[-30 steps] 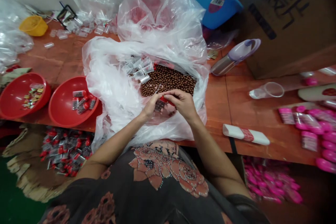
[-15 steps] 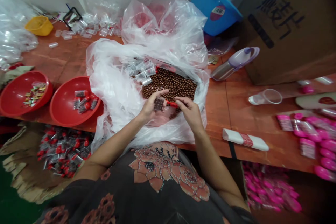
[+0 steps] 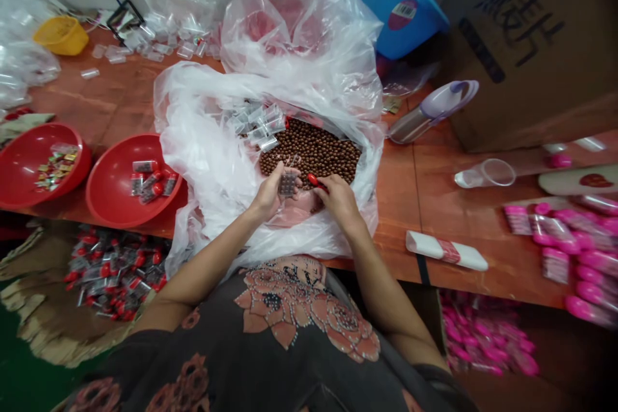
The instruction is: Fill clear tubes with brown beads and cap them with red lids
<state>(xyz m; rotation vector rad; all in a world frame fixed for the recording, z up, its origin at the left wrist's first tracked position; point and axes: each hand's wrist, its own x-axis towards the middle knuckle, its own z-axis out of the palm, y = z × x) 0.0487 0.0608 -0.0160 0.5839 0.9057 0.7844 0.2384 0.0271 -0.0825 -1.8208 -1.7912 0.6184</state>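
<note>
My left hand is closed around a small clear plastic container filled with brown balls. To its right, my right hand pinches a small glossy red cap between thumb and fingers. A narrow gap separates the cap from the container. Both hands are over a pile of shiny brown balls lying in an opened clear plastic bag. Several empty clear containers rest on the pile's left side.
Left of the bag, a red bowl holds filled, red-capped containers; another red bowl holds small wrapped pieces. More capped containers lie in a box below. A bottle, clear cup, white roll and pink-capped containers are rightward.
My right hand has drawn slightly away from the container and turned, tipping the red cap upward. My left hand has turned the container more upright. The whole view has shifted a little.
</note>
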